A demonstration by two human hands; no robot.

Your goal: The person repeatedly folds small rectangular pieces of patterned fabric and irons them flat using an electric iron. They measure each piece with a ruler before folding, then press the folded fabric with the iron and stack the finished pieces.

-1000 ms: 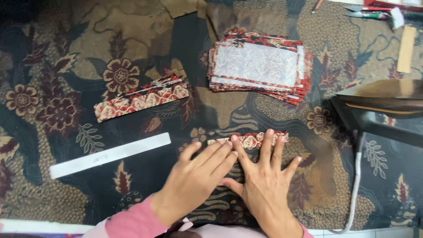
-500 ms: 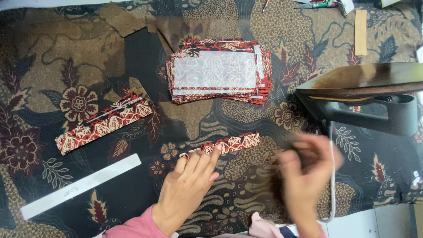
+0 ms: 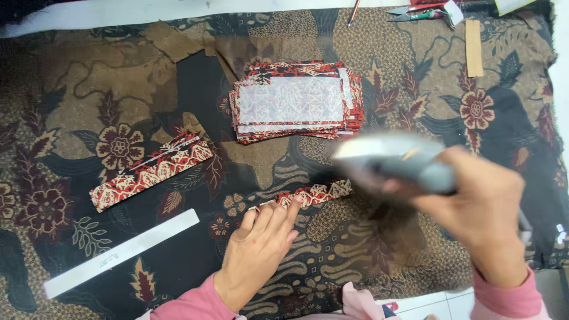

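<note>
left hand: my left hand (image 3: 261, 246) is flat on the batik cloth (image 3: 89, 89), fingers together and stretched out, fingertips (image 3: 291, 207) pinning the near end of a folded red patterned strip (image 3: 311, 193). not gripping anything, just pressing down.

right hand: my right hand (image 3: 480, 204) is wrapped tight round the handle of a grey iron (image 3: 388, 160). the iron's pretty blurred, up in the air just above the far end of that strip, tilted a bit.

the strip: lies slanted in the middle of the cloth, between my two hands.

other stuff: a stack of cut red pieces (image 3: 294, 101) with a pale sheet on top sits just behind the iron. a bundle of finished strips (image 3: 151, 172) is off to the left, and a long white ruler-ish strip (image 3: 121, 252) near the bottom left. scissors (image 3: 418, 12) and a little tan wooden piece (image 3: 473, 47) are way up at the top right edge.
</note>
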